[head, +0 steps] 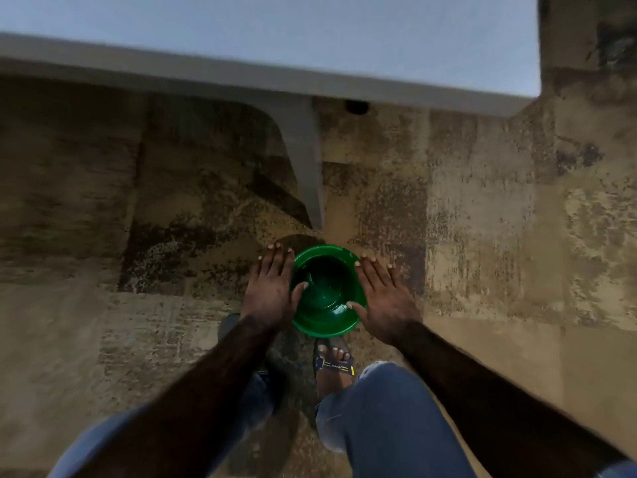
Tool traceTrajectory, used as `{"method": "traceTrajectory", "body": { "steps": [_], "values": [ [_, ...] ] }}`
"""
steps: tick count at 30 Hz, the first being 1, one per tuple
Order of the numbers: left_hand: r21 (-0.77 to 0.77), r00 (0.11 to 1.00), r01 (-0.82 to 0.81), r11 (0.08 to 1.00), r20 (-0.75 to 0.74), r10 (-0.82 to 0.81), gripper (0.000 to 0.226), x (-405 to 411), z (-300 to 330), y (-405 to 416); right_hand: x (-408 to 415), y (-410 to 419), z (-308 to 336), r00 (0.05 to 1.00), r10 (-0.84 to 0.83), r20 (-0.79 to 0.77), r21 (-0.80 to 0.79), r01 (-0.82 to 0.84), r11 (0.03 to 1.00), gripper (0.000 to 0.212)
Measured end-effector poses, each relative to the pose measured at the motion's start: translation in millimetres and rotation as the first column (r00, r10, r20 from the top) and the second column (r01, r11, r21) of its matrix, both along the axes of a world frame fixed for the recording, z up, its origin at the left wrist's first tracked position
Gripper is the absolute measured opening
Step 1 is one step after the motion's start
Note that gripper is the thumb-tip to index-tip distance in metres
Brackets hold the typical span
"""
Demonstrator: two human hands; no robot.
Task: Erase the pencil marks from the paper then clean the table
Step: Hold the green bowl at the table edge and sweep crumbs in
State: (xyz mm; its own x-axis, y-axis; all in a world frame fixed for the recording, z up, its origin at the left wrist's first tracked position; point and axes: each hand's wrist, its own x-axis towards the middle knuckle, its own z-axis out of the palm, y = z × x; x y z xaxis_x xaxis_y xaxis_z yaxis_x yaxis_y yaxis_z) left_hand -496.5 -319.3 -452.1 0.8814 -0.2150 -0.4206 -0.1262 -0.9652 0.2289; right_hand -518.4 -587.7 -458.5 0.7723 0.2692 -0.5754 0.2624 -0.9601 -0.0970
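Looking down from my head camera, I have both hands spread flat on either side of a green bucket [325,291] that stands on the stained concrete floor [482,219]. My left hand [272,288] lies against its left rim, fingers straight, thumb reaching over the edge into the opening. My right hand [382,298] mirrors it on the right rim, fingers straight, thumb tip at the inner edge. Neither hand is curled round anything. The bucket sits just below the foot of the grey table leg [306,160]; the table [275,39] top stretches across the upper edge. My sandalled foot [334,357] stands just behind the bucket, blue jeans [389,419] below it.
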Motion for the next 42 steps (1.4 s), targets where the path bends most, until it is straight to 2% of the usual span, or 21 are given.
{"method": "traceTrajectory", "body": {
  "steps": [5,10,12,13,14,15,16,17,18,19,20,22,23,24,27,31,36,40,42],
  "values": [
    [0.009,0.983,-0.118,0.993,-0.139,0.118,0.081,-15,-53,9,-6,1,-45,0.982,-0.098,-0.159,-0.046,0.092,0.995,0.1],
    [0.015,0.909,-0.203,0.979,-0.368,0.195,0.084,-28,-75,8,-15,3,-70,0.902,-0.335,-0.274,0.033,0.357,0.934,0.104],
    [-0.05,0.884,-0.241,0.969,-0.423,0.198,0.076,-32,-79,9,-21,10,-74,0.859,-0.416,-0.297,0.112,0.464,0.879,0.105],
    [-0.128,0.861,-0.311,0.942,-0.457,0.222,0.066,-32,-79,9,-22,13,-75,0.85,-0.441,-0.29,0.14,0.493,0.859,0.104],
    [-0.222,0.809,-0.429,0.876,-0.526,0.263,0.054,-31,-78,9,-23,17,-75,0.845,-0.454,-0.281,0.153,0.507,0.848,0.103],
    [-0.318,0.685,-0.63,0.709,-0.657,0.315,0.043,-29,-76,8,-23,20,-73,0.846,-0.458,-0.275,0.155,0.509,0.847,0.101],
    [-0.352,0.515,-0.822,0.447,-0.794,0.322,0.038,-28,-72,5,-24,22,-70,0.847,-0.456,-0.273,0.147,0.505,0.85,0.1],
    [-0.325,0.413,-0.899,0.294,-0.854,0.317,0.037,-28,-73,3,-25,25,-65,0.848,-0.453,-0.273,0.138,0.501,0.854,0.099],
    [-0.307,0.367,-0.925,0.223,-0.874,0.319,0.034,-28,-75,4,-26,27,-60,0.849,-0.452,-0.275,0.133,0.499,0.856,0.099],
    [-0.347,0.419,-0.901,0.262,-0.853,0.31,0.03,-28,-76,8,-27,30,-53,0.848,-0.453,-0.275,0.134,0.5,0.855,0.099],
    [-0.367,0.488,-0.854,0.368,-0.811,0.323,0.025,-28,-68,12,-28,33,-45,0.844,-0.459,-0.277,0.14,0.508,0.85,0.099],
    [-0.389,0.688,-0.661,0.642,-0.655,0.312,0.024,-31,-57,30,-30,40,-25,0.839,-0.471,-0.273,0.162,0.523,0.837,0.099],
    [-0.341,0.749,-0.575,0.743,-0.584,0.311,0.025,-34,-49,37,-31,43,-13,0.839,-0.473,-0.267,0.169,0.524,0.834,0.1],
    [-0.265,0.757,-0.552,0.791,-0.558,0.34,0.027,-36,-36,44,-32,46,0,0.839,-0.475,-0.265,0.175,0.526,0.832,0.101],
    [-0.198,0.732,-0.619,0.76,-0.496,0.467,0.038,-40,14,56,-34,58,48,0.829,-0.487,-0.276,0.215,0.547,0.809,0.101],
    [-0.26,0.792,-0.594,0.761,-0.356,0.496,0.037,-37,102,73,-31,81,133,0.816,-0.509,-0.273,0.286,0.574,0.767,0.098],
    [-0.331,0.797,-0.603,0.726,-0.294,0.528,0.061,-37,185,109,-26,110,221,0.822,-0.512,-0.25,0.364,0.57,0.737,0.094],
    [-0.406,0.79,-0.61,0.68,-0.245,0.562,0.047,-38,240,134,-20,127,276,0.841,-0.497,-0.213,0.456,0.535,0.711,0.091],
    [-0.453,0.801,-0.592,0.666,-0.243,0.547,0.052,-39,264,146,-16,133,298,0.856,-0.477,-0.198,0.49,0.508,0.708,0.088]
  ]
}}
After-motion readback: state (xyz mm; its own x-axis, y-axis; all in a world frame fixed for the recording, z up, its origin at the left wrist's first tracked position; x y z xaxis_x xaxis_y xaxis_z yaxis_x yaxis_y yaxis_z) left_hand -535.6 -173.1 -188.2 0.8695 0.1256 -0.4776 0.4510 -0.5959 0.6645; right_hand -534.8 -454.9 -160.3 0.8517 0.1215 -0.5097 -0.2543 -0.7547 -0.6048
